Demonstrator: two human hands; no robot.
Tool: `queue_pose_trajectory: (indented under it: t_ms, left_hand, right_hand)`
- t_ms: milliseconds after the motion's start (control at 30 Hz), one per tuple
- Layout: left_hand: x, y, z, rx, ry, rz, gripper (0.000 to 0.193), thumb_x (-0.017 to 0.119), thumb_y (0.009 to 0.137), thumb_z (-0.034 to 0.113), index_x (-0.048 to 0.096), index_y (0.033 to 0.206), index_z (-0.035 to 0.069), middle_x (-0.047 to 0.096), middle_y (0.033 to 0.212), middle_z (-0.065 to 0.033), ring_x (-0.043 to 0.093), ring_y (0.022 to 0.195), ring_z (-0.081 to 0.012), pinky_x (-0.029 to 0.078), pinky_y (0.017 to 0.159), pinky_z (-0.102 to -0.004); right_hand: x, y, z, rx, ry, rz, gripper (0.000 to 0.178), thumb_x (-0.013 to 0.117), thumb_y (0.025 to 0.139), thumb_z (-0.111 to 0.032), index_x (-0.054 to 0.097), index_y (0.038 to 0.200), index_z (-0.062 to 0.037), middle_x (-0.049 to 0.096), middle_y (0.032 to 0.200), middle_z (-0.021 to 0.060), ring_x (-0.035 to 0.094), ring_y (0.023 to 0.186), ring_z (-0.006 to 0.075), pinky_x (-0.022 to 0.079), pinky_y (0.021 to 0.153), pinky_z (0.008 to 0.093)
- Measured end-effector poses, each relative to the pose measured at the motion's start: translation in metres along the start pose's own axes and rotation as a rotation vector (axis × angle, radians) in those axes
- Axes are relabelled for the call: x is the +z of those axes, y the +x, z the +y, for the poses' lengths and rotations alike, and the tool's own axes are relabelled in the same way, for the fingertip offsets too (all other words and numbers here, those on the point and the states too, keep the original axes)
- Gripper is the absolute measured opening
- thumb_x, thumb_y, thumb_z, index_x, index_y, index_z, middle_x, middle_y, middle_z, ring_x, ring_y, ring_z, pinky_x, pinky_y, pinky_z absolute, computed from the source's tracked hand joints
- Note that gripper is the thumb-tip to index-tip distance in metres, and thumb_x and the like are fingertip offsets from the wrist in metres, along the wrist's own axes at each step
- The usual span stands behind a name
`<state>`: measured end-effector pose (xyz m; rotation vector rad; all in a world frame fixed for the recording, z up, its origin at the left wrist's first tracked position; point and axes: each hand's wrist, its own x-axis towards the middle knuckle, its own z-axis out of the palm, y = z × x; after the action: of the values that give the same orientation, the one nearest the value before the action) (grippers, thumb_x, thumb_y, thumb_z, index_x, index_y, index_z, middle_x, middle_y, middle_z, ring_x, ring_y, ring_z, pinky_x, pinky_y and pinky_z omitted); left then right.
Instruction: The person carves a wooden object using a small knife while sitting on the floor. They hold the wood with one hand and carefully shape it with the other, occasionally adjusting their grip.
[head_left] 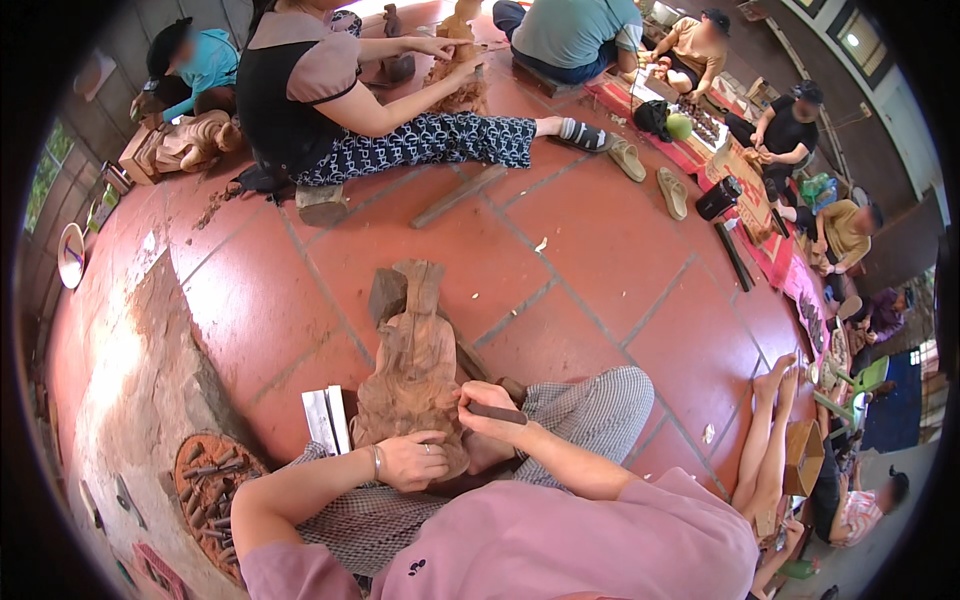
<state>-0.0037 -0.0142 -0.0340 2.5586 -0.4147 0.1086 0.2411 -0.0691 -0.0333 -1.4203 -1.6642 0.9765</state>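
Between my crossed legs leans a carved wooden statue (410, 370) of a seated figure, reddish-brown, with rough blocky wood at its far end. My left hand (415, 460) wraps its fingers over the near end of the statue and steadies it; a ring and a bracelet show on it. Just to the right, my right hand (484, 408) grips a carving tool with a dark handle (498, 413), close against the statue's right side. The tool's working tip is too small to make out. Beside the statue on the left lies a white, flat object (326, 418).
At my left a large wooden slab (150, 400) bears a round tray (186, 462) of several tool handles and shavings. Ahead, a person in patterned trousers (420, 145) works on another carving (460, 85). Sandals (672, 193) and a wood strip (458, 196) lie on red tiles; more people sit right.
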Motion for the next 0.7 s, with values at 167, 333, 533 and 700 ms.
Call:
queue_pose_trajectory:
  t_ms: [167,333,533,700]
  left_hand:
    - [-0.003,0.001,0.001,0.005,0.018,-0.001,0.041,0.069,0.076,0.024,0.064,0.113,0.006,0.064,0.108,-0.0092,0.060,0.111,-0.0228,0.033,0.113,-0.0485]
    - [-0.001,0.000,-0.001,0.015,0.024,-0.010,0.045,0.071,0.073,0.026,0.063,0.113,0.006,0.064,0.109,-0.0080,0.060,0.112,-0.0230,0.034,0.113,-0.0495]
    - [-0.002,0.001,0.001,0.016,0.038,0.007,0.045,0.071,0.073,0.025,0.063,0.113,0.006,0.065,0.110,-0.0079,0.060,0.113,-0.0229,0.034,0.113,-0.0501]
    - [0.001,0.000,-0.002,0.030,0.039,0.036,0.043,0.070,0.074,0.024,0.063,0.112,0.006,0.065,0.110,-0.0077,0.060,0.111,-0.0230,0.033,0.114,-0.0507]
  right_hand:
    - [0.010,-0.007,0.001,0.107,-0.055,0.225,0.018,0.072,0.083,-0.014,0.059,0.081,-0.0011,0.064,0.092,0.0148,0.066,0.094,0.0299,0.052,0.079,0.0385]
    - [0.011,-0.007,0.001,0.226,-0.076,0.096,0.025,0.073,0.085,-0.025,0.065,0.087,-0.0009,0.066,0.097,0.0149,0.063,0.094,0.0314,0.050,0.082,0.0421]
    - [0.012,-0.006,0.003,0.311,-0.118,0.086,0.025,0.069,0.088,-0.026,0.067,0.094,-0.0019,0.066,0.091,0.0142,0.064,0.086,0.0291,0.050,0.078,0.0395]
    - [0.005,-0.002,-0.013,0.412,-0.031,0.072,0.024,0.069,0.089,-0.023,0.063,0.089,-0.0001,0.065,0.084,0.0121,0.063,0.078,0.0255,0.050,0.071,0.0376]
